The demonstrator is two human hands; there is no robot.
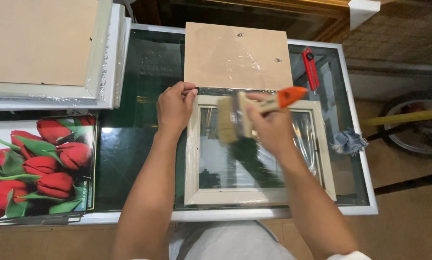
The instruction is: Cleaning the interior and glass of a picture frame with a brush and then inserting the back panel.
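Note:
A cream picture frame (192, 163) with a glass pane lies on the glass-topped table (129, 144). My left hand (174, 107) grips the frame's top left corner. My right hand (269, 126) holds a wide paintbrush (235, 119) with an orange handle tip, bristles pointing left over the upper part of the pane; the brush looks blurred. A brown backing board (235, 57) lies just beyond the frame, touching its far edge.
A red utility knife (311, 67) lies at the table's far right. A crumpled blue cloth (348, 141) sits on the right edge. A red tulip print (37, 166) lies at left, stacked white frames (105, 72) behind it. A wheel (413, 125) stands right.

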